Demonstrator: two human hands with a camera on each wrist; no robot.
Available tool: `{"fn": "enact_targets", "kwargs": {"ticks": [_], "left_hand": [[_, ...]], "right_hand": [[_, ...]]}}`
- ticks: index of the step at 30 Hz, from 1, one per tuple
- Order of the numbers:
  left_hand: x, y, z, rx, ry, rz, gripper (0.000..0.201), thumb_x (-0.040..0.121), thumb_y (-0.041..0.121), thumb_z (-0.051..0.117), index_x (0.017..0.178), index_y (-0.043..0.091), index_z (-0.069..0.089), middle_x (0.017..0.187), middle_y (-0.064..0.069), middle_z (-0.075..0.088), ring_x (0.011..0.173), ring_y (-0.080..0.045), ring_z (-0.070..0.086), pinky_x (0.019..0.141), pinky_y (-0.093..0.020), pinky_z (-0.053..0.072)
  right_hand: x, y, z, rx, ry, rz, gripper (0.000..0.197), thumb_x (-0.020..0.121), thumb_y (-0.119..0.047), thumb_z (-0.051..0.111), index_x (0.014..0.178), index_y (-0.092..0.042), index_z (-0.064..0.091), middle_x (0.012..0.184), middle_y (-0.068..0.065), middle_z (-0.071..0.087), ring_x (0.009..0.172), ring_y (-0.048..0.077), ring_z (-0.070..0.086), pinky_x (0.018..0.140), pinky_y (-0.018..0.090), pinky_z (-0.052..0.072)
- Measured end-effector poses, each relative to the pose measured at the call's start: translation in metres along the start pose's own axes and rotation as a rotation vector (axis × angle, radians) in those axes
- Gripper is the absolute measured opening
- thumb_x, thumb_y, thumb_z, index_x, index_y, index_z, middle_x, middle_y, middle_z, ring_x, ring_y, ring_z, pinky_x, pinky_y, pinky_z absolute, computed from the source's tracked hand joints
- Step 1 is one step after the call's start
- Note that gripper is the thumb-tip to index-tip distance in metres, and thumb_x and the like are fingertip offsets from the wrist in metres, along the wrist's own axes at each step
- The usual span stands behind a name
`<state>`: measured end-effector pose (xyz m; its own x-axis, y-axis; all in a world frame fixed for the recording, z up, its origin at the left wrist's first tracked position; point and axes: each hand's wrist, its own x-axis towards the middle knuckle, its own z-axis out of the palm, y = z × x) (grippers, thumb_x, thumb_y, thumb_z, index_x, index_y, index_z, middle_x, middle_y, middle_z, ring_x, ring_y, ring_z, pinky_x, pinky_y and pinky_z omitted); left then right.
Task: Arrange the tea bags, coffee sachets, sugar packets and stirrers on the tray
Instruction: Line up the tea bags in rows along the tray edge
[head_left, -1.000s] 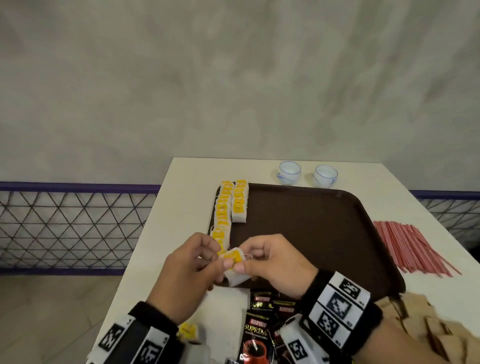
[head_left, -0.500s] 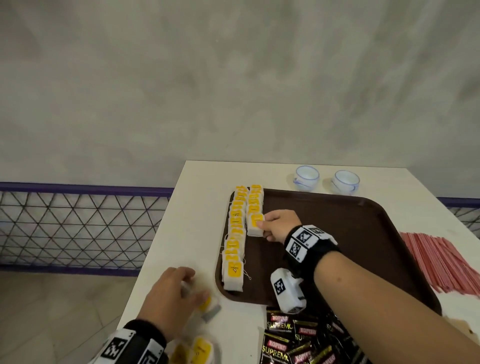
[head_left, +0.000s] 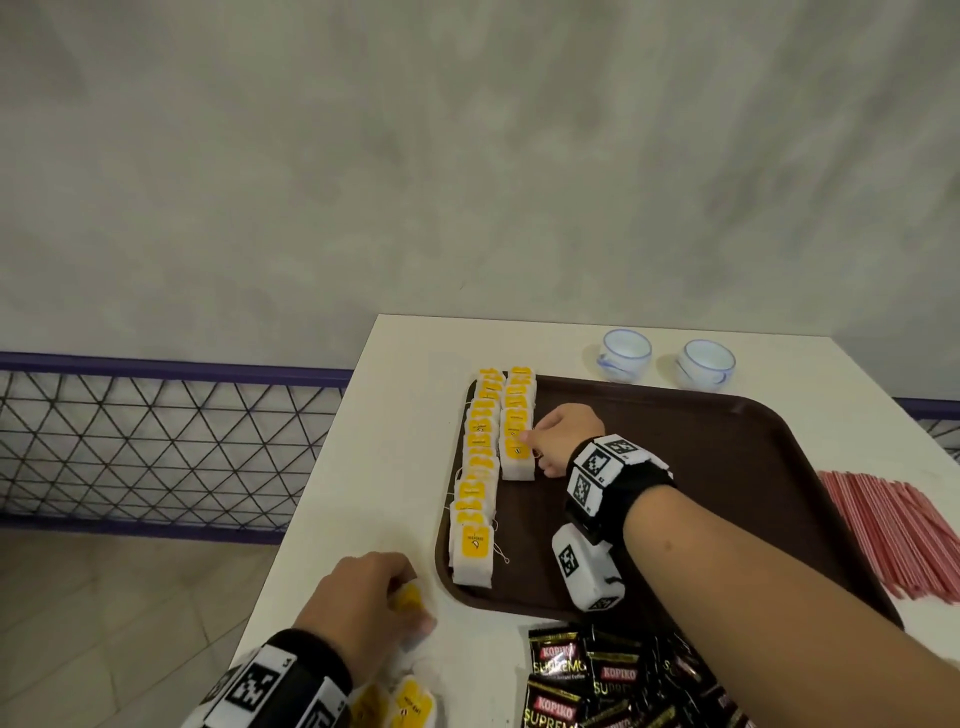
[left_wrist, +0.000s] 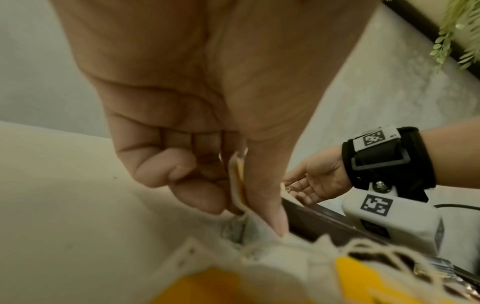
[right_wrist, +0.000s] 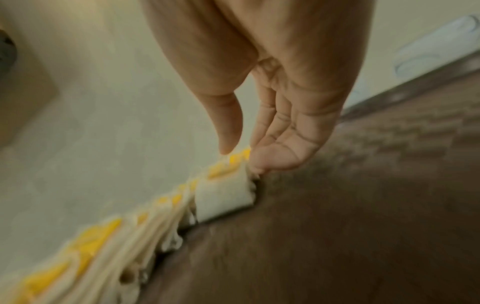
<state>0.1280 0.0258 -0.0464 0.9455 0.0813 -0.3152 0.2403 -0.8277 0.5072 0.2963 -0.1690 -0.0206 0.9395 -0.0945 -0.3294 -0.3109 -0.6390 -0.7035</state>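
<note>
A brown tray (head_left: 701, 467) holds two rows of yellow-tagged tea bags (head_left: 478, 467) along its left edge. My right hand (head_left: 530, 447) reaches over the tray, and its straight fingertips (right_wrist: 259, 164) touch the side of the nearest tea bag of the second row (head_left: 518, 460), thumb just above the tag. On the table left of the tray, my left hand (head_left: 415, 608) pinches a loose tea bag (left_wrist: 237, 185) between thumb and curled fingers. More tea bags (head_left: 410, 706) lie below that hand. Black coffee sachets (head_left: 597, 675) are piled at the tray's near edge. Red stirrers (head_left: 893, 530) lie to its right.
Two small white cups (head_left: 626, 353) (head_left: 705, 364) stand on the table behind the tray. The table's left edge (head_left: 311, 493) drops to the floor, with a mesh fence beyond it. Most of the tray's brown surface to the right of the rows is bare.
Both hands held one tea bag in front of the tray. The right hand carried it to the second row; the left hand dropped to the loose pile and took another bag.
</note>
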Motion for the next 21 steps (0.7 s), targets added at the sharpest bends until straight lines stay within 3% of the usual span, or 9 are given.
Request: {"fn": "enact_targets", "kwargs": {"ticks": [2, 4, 6, 9, 12, 14, 17, 21], "left_hand": [[-0.004, 0.0, -0.004, -0.036, 0.04, 0.036, 0.015, 0.07, 0.034, 0.075, 0.077, 0.024, 0.065, 0.075, 0.003, 0.064, 0.073, -0.011, 0.058, 0.063, -0.022, 0.044], [-0.011, 0.002, -0.013, -0.161, 0.086, 0.102, 0.014, 0.074, 0.029, 0.076, 0.072, 0.021, 0.065, 0.067, 0.001, 0.065, 0.064, -0.009, 0.057, 0.061, -0.022, 0.044], [-0.021, 0.009, -0.028, -0.355, 0.103, 0.183, 0.012, 0.077, 0.023, 0.075, 0.069, 0.02, 0.066, 0.061, -0.001, 0.065, 0.054, -0.007, 0.057, 0.055, -0.02, 0.045], [-0.043, 0.029, -0.054, -0.492, 0.073, 0.328, 0.009, 0.083, 0.02, 0.067, 0.076, 0.023, 0.069, 0.066, -0.007, 0.066, 0.057, -0.009, 0.06, 0.052, -0.024, 0.046], [-0.062, 0.054, -0.073, -0.391, 0.005, 0.442, 0.008, 0.083, 0.021, 0.065, 0.083, 0.027, 0.071, 0.071, -0.005, 0.069, 0.059, -0.009, 0.06, 0.054, -0.023, 0.046], [-0.071, 0.069, -0.078, -0.397, -0.031, 0.489, 0.012, 0.075, 0.025, 0.069, 0.086, 0.027, 0.07, 0.067, 0.0, 0.068, 0.058, -0.01, 0.059, 0.053, -0.02, 0.043], [-0.088, 0.082, -0.07, -0.492, -0.08, 0.499, 0.019, 0.073, 0.013, 0.074, 0.088, 0.02, 0.065, 0.068, -0.005, 0.066, 0.057, -0.017, 0.062, 0.05, -0.02, 0.042], [-0.107, 0.065, -0.054, -0.525, -0.045, 0.405, 0.024, 0.073, 0.024, 0.077, 0.092, 0.018, 0.063, 0.073, -0.002, 0.067, 0.058, -0.015, 0.063, 0.048, -0.02, 0.043]], "right_hand": [[-0.01, -0.004, -0.011, 0.005, -0.024, -0.057, 0.021, 0.084, -0.023, 0.071, 0.071, -0.016, 0.057, 0.072, 0.008, 0.068, 0.065, 0.021, 0.065, 0.072, 0.036, 0.06], [-0.03, -0.008, -0.025, 0.076, -0.085, -0.133, 0.014, 0.086, -0.021, 0.069, 0.078, -0.015, 0.059, 0.073, 0.004, 0.065, 0.062, 0.016, 0.061, 0.06, 0.028, 0.056], [-0.061, -0.011, -0.038, 0.165, -0.204, -0.254, 0.009, 0.086, -0.018, 0.069, 0.088, -0.014, 0.062, 0.076, 0.003, 0.063, 0.064, 0.014, 0.059, 0.057, 0.025, 0.051], [-0.119, -0.005, -0.046, 0.219, -0.412, -0.466, 0.021, 0.083, -0.015, 0.071, 0.104, -0.016, 0.064, 0.094, 0.003, 0.068, 0.081, 0.018, 0.064, 0.075, 0.028, 0.054], [-0.172, 0.008, -0.043, 0.372, -0.512, -0.551, 0.032, 0.082, -0.009, 0.071, 0.113, -0.01, 0.063, 0.111, 0.007, 0.069, 0.099, 0.019, 0.067, 0.092, 0.028, 0.053], [-0.197, 0.017, -0.037, 0.485, -0.504, -0.543, 0.03, 0.08, -0.008, 0.071, 0.109, -0.009, 0.063, 0.104, 0.009, 0.072, 0.097, 0.021, 0.069, 0.089, 0.03, 0.054], [-0.222, 0.035, -0.027, 0.569, -0.423, -0.519, 0.022, 0.08, -0.001, 0.071, 0.1, -0.006, 0.065, 0.093, 0.016, 0.074, 0.093, 0.037, 0.069, 0.081, 0.046, 0.054], [-0.244, 0.057, -0.029, 0.548, -0.329, -0.476, 0.01, 0.084, -0.006, 0.068, 0.092, -0.012, 0.07, 0.082, 0.012, 0.074, 0.073, 0.022, 0.067, 0.068, 0.037, 0.052]]}}
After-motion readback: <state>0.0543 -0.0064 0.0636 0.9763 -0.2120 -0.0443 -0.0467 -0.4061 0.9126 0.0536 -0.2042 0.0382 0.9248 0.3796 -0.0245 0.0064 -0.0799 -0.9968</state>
